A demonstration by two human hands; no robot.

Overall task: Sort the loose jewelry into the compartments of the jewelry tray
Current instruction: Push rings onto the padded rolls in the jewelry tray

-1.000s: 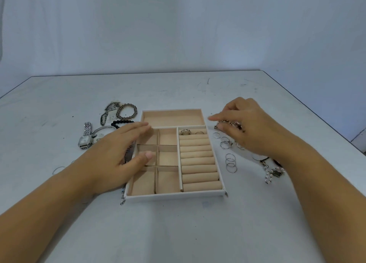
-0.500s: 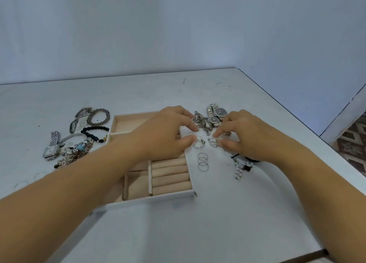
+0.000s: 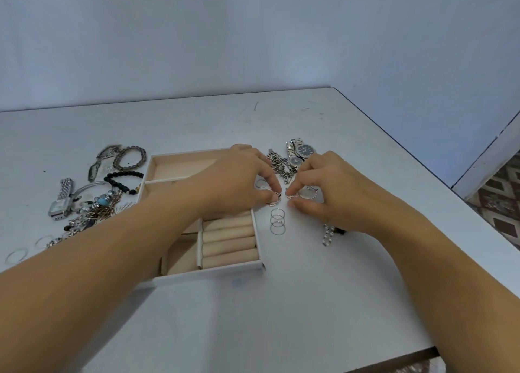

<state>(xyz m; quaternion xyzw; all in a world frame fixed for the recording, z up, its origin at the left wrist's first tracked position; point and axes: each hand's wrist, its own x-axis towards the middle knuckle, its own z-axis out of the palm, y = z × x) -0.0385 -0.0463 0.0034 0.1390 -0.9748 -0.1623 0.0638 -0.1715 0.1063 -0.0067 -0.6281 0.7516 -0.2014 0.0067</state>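
Both hands are working at the 3 o'clock side of the tray [image 3: 247, 268], just off its right wall. The left hand [image 3: 239, 175], arm lying across the tray, is pinching a twisted ring [image 3: 274, 199] between thumb and forefinger, grip pressed together on it. The right hand [image 3: 329, 184] is pinching at something small at its fingertips [image 3: 291, 194]; whether it is a ring I cannot tell. Three thin rings [image 3: 277, 221] are lying in a touching row on the desk [image 3: 281, 316] at 6 o'clock of the fingertips, and a chain [image 3: 280, 166] and a watch [image 3: 305, 150] are lying at 12 o'clock. Risks: the ring is small and smooth, likely slipping and rolling off toward the desk's right edge; the right palm is hovering near the row of rings and could be scattering them; the left forearm is crossing the tray and may be nudging it or hiding the roll slots [image 3: 229, 237] when placing.
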